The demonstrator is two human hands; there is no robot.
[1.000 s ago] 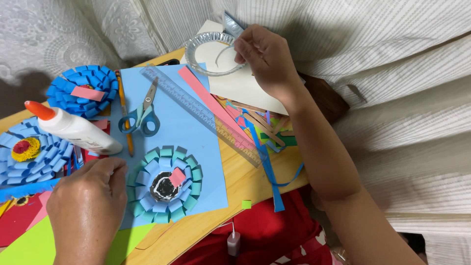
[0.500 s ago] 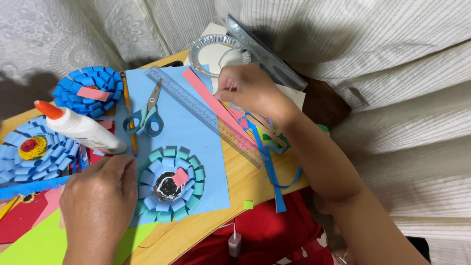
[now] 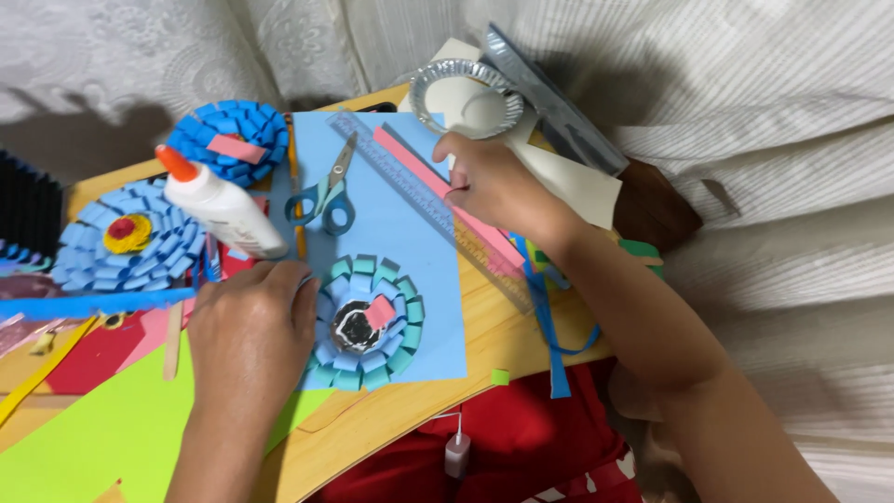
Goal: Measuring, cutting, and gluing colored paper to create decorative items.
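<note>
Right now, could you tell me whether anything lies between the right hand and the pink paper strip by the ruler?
Nothing visible does. The right hand already rests its fingertips on the pink paper strip, which lies along the clear ruler on the blue sheet. The scissors lie apart, to the left.

The right hand [image 3: 489,186] has been lowered from the foil dish [image 3: 466,98] toward six o'clock, onto the pink strip [image 3: 447,191].

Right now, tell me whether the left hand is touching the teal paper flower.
Touching. The head view shows the left hand lying flat on the blue sheet, its fingertips overlapping the left rim of the teal paper flower.
</note>
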